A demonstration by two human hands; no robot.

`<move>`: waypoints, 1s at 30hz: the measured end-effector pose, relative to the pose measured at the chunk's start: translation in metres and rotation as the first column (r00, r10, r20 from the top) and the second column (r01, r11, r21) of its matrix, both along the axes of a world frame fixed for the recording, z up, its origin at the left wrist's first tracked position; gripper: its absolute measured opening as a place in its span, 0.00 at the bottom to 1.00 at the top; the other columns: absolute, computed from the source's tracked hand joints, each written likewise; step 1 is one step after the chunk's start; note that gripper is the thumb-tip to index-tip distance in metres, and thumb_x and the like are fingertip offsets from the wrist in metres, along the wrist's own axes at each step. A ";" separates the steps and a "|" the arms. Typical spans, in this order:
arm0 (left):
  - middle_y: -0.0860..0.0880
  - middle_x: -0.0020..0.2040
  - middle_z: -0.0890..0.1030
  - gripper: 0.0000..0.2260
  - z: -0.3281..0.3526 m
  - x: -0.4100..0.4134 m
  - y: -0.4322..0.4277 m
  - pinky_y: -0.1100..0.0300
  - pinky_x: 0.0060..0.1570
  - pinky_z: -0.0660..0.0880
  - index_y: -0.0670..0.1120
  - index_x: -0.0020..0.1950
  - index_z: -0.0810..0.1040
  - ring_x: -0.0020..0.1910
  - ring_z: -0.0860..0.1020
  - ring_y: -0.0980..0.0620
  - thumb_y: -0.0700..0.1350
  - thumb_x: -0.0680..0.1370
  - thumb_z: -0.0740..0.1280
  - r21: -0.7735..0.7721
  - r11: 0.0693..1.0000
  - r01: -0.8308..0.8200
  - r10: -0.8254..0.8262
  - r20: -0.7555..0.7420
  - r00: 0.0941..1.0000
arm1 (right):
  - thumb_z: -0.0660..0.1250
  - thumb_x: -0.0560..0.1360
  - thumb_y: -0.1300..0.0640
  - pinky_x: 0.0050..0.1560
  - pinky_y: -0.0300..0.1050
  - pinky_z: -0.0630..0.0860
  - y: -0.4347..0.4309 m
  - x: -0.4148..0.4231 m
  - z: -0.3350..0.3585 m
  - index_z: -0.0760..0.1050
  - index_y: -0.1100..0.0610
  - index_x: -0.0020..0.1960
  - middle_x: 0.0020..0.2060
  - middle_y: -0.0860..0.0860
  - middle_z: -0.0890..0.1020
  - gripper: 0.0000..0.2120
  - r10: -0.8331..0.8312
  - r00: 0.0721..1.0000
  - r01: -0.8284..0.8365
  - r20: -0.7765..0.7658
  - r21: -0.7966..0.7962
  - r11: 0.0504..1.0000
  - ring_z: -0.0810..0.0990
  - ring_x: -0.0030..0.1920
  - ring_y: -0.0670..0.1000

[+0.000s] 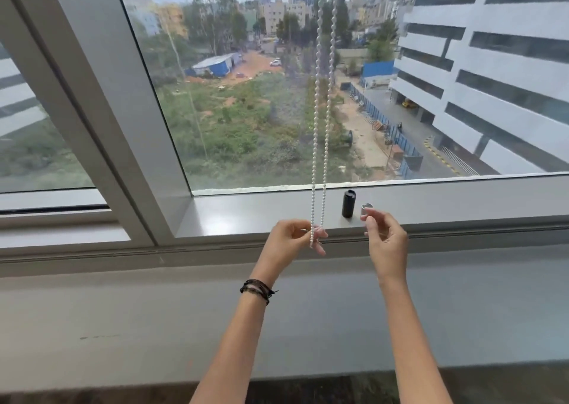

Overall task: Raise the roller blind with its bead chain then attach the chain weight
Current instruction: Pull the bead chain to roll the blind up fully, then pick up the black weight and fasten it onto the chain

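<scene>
— What does the bead chain (323,101) look like?
— A loop of small white beads, two strands side by side, hanging down in front of the window glass from above the top edge of the view. The bottom of the loop sits just below the level of the sill's front edge.
— And the weight?
— It's in two pieces. The black cylinder (348,203) stands upright on the sill, just right of the strands. The small silver cap (366,210) is a short metal piece, close to the cylinder's right; whether it rests on the sill I can't tell.
</scene>
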State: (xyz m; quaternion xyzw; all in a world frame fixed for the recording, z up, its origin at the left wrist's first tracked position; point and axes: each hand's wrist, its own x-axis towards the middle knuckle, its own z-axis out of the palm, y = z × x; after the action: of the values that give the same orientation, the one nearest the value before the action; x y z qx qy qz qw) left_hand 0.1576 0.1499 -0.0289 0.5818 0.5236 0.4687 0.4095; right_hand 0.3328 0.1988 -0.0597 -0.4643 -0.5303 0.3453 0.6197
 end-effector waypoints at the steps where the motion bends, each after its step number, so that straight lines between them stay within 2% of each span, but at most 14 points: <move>1: 0.48 0.29 0.82 0.06 0.000 0.002 0.001 0.70 0.36 0.68 0.43 0.41 0.82 0.34 0.77 0.61 0.44 0.76 0.69 -0.001 1.000 -0.018 0.018 -0.005 1.000 | 0.63 0.77 0.63 0.50 0.45 0.77 0.003 0.000 -0.004 0.77 0.53 0.51 0.49 0.57 0.83 0.08 0.011 1.000 -0.011 0.009 -0.013 1.000 0.80 0.44 0.46; 2: 0.49 0.28 0.82 0.05 0.001 0.005 0.002 0.70 0.33 0.67 0.44 0.41 0.82 0.32 0.77 0.61 0.44 0.75 0.70 0.002 0.999 -0.037 0.037 -0.020 0.999 | 0.63 0.77 0.63 0.51 0.43 0.77 0.007 -0.001 -0.006 0.77 0.54 0.53 0.50 0.57 0.82 0.09 0.022 0.999 -0.022 0.029 -0.018 1.000 0.79 0.45 0.47; 4: 0.49 0.29 0.82 0.02 0.004 0.010 0.004 0.68 0.34 0.69 0.49 0.42 0.82 0.32 0.78 0.58 0.46 0.73 0.72 0.018 0.998 -0.063 0.064 -0.058 0.996 | 0.63 0.76 0.65 0.47 0.31 0.75 0.016 -0.002 -0.007 0.76 0.56 0.56 0.51 0.57 0.81 0.10 0.027 0.995 -0.026 0.095 -0.002 1.000 0.78 0.45 0.48; 6: 0.47 0.32 0.82 0.04 0.007 0.014 0.008 0.69 0.37 0.72 0.50 0.45 0.82 0.34 0.79 0.56 0.46 0.72 0.74 0.044 0.996 -0.074 0.077 -0.089 0.993 | 0.63 0.75 0.67 0.42 0.23 0.72 0.025 -0.004 -0.006 0.75 0.60 0.58 0.51 0.57 0.80 0.12 0.019 0.989 -0.024 0.149 0.029 0.999 0.77 0.44 0.48; 9: 0.39 0.42 0.82 0.09 0.008 0.022 0.012 0.73 0.41 0.71 0.49 0.49 0.82 0.39 0.77 0.56 0.47 0.70 0.75 0.083 0.993 -0.082 0.095 -0.162 0.982 | 0.65 0.74 0.66 0.41 0.21 0.71 0.038 -0.007 -0.004 0.72 0.63 0.62 0.55 0.57 0.78 0.16 0.033 0.980 -0.037 0.196 0.017 0.999 0.77 0.44 0.50; 11: 0.41 0.43 0.82 0.09 0.006 0.029 0.015 0.74 0.41 0.72 0.49 0.48 0.82 0.39 0.75 0.59 0.47 0.69 0.76 0.121 0.987 -0.105 0.124 -0.169 0.978 | 0.67 0.74 0.65 0.38 0.20 0.70 0.046 -0.008 -0.005 0.70 0.64 0.64 0.56 0.58 0.78 0.19 0.025 0.971 -0.028 0.238 0.010 1.000 0.78 0.42 0.52; 13: 0.46 0.41 0.81 0.10 0.004 0.036 0.018 0.65 0.44 0.77 0.48 0.48 0.82 0.39 0.75 0.58 0.47 0.68 0.77 0.132 0.982 -0.136 0.156 -0.156 0.975 | 0.68 0.74 0.63 0.37 0.22 0.71 0.053 -0.009 -0.005 0.70 0.65 0.64 0.57 0.59 0.78 0.21 0.012 0.956 -0.021 0.293 0.027 0.999 0.78 0.41 0.53; 14: 0.49 0.41 0.81 0.11 0.003 0.038 0.020 0.59 0.47 0.79 0.49 0.47 0.82 0.40 0.75 0.57 0.48 0.68 0.77 0.132 0.978 -0.162 0.183 -0.171 0.968 | 0.68 0.73 0.62 0.40 0.27 0.73 0.056 -0.011 -0.004 0.70 0.65 0.64 0.57 0.60 0.79 0.21 0.009 0.945 -0.022 0.327 0.037 0.999 0.79 0.41 0.54; 15: 0.52 0.41 0.80 0.11 0.002 0.040 0.021 0.56 0.48 0.78 0.49 0.47 0.82 0.41 0.75 0.56 0.49 0.68 0.77 0.141 0.972 -0.190 0.216 -0.201 0.955 | 0.69 0.73 0.62 0.45 0.36 0.76 0.060 -0.012 -0.003 0.70 0.65 0.64 0.57 0.60 0.79 0.21 0.008 0.930 -0.024 0.367 0.041 0.999 0.80 0.43 0.57; 16: 0.53 0.41 0.79 0.10 0.001 0.041 0.022 0.56 0.49 0.76 0.50 0.46 0.81 0.43 0.75 0.55 0.50 0.68 0.77 0.155 0.965 -0.212 0.244 -0.237 0.940 | 0.69 0.73 0.62 0.50 0.43 0.76 0.063 -0.014 -0.003 0.71 0.65 0.63 0.55 0.61 0.80 0.20 0.003 0.912 -0.024 0.411 0.045 0.999 0.80 0.46 0.60; 17: 0.53 0.41 0.79 0.09 0.000 0.042 0.023 0.57 0.50 0.73 0.52 0.45 0.80 0.44 0.75 0.55 0.51 0.68 0.76 0.172 0.959 -0.227 0.267 -0.267 0.926 | 0.69 0.72 0.63 0.52 0.46 0.73 0.066 -0.016 -0.003 0.72 0.66 0.61 0.53 0.62 0.80 0.18 -0.006 0.893 -0.023 0.450 0.058 0.998 0.79 0.48 0.61; 20: 0.53 0.45 0.78 0.09 -0.004 0.039 0.022 0.59 0.52 0.69 0.54 0.45 0.79 0.47 0.72 0.57 0.53 0.68 0.75 0.196 0.948 -0.251 0.303 -0.310 0.901 | 0.69 0.71 0.64 0.40 0.37 0.62 0.072 -0.022 -0.001 0.75 0.65 0.52 0.44 0.62 0.82 0.10 -0.039 0.860 -0.019 0.509 0.108 0.994 0.79 0.45 0.61; 22: 0.54 0.47 0.78 0.10 -0.005 0.034 0.023 0.59 0.54 0.69 0.55 0.46 0.79 0.49 0.72 0.57 0.53 0.68 0.75 0.193 0.941 -0.277 0.326 -0.312 0.892 | 0.69 0.72 0.63 0.38 0.35 0.59 0.075 -0.023 0.000 0.75 0.65 0.49 0.42 0.61 0.82 0.08 -0.034 0.848 -0.021 0.529 0.097 0.995 0.78 0.43 0.61; 30: 0.57 0.52 0.76 0.10 -0.004 0.015 0.033 0.61 0.56 0.66 0.58 0.48 0.78 0.56 0.70 0.58 0.52 0.69 0.75 0.156 0.946 -0.285 0.322 -0.318 0.892 | 0.70 0.71 0.64 0.43 0.46 0.71 0.077 -0.014 0.002 0.71 0.62 0.55 0.45 0.63 0.82 0.14 0.119 0.803 -0.116 0.584 -0.044 0.992 0.79 0.44 0.63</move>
State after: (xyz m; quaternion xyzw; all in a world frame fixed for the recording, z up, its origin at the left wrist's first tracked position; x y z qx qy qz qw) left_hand 0.1728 0.1824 -0.0330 0.5854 0.6452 0.4466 0.2037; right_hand 0.3188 0.2754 -0.0581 -0.5161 -0.7220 0.2247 0.4023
